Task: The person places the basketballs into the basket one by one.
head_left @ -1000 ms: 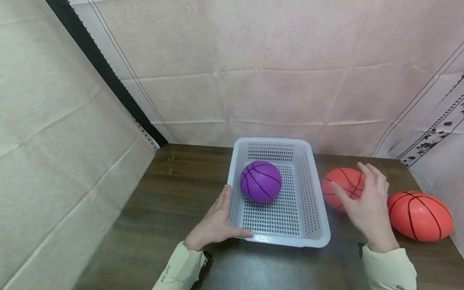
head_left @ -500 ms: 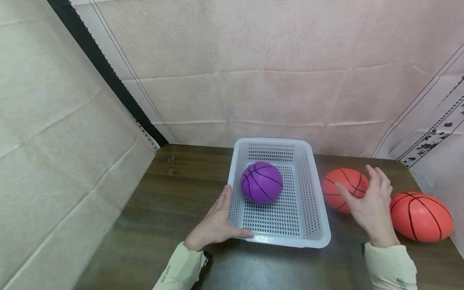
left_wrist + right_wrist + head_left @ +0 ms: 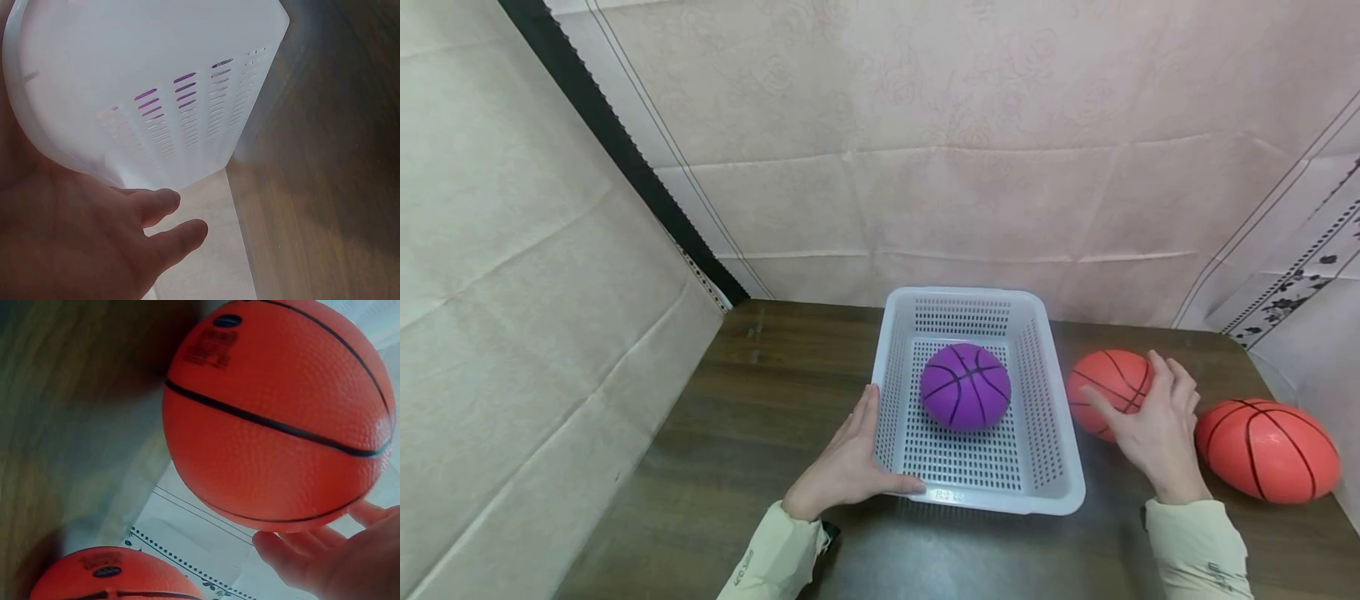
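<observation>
My left hand (image 3: 847, 468) rests at the near left corner of a white perforated plastic basket (image 3: 1057, 417), thumb along the front rim and fairly straight fingers against the left side. Inside the basket sits a purple toy basketball (image 3: 966, 387). Beyond the basket's right wall, an orange-red basketball (image 3: 1101, 387) stands on the table. My right hand (image 3: 1159, 433) is spread about that ball's near right side. In the right wrist view the fingertips are right at the surface of the ball (image 3: 275, 419). The left wrist view shows the basket wall (image 3: 156, 56) above loosely extended fingers.
A second orange-red basketball (image 3: 1268, 450) lies just right of the right hand, near the table's right edge. Pale cloth (image 3: 955, 200) hangs behind the dark wooden table (image 3: 737, 433) and along both sides.
The purple basketball has rolled to the right within the basket. My right hand has shifted slightly and come closer round the orange-red ball. The left hand keeps its place.
</observation>
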Tool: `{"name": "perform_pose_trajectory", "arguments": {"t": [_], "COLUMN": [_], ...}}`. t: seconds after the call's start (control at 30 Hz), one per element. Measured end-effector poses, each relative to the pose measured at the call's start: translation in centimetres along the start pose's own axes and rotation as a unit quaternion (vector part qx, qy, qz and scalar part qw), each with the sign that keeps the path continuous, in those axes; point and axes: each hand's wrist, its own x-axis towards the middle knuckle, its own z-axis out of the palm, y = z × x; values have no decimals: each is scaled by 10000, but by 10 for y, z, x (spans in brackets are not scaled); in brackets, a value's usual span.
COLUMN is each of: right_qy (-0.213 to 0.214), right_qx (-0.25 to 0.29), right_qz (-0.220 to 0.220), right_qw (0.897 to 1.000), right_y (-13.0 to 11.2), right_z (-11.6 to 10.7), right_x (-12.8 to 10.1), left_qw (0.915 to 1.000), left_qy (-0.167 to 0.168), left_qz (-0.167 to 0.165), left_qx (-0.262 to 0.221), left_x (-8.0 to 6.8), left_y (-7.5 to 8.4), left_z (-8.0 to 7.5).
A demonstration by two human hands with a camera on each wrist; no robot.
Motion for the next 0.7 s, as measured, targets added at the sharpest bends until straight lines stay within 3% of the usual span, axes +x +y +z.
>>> {"name": "perform_pose_trajectory", "arguments": {"t": [0.3, 0.7], "right_qy": [76, -138], "right_qx": [-277, -384], "right_qz": [33, 169], "right_qw": [9996, 9990], "right_y": [3, 10], "right_z": [5, 8], "right_x": [4, 3], "left_qw": [10000, 10000], "left_qy": [-1, 12], "left_qz": [-28, 4], "left_qx": [-30, 58], "left_x": [-1, 0], "left_y": [0, 0], "left_z": [0, 1]}}
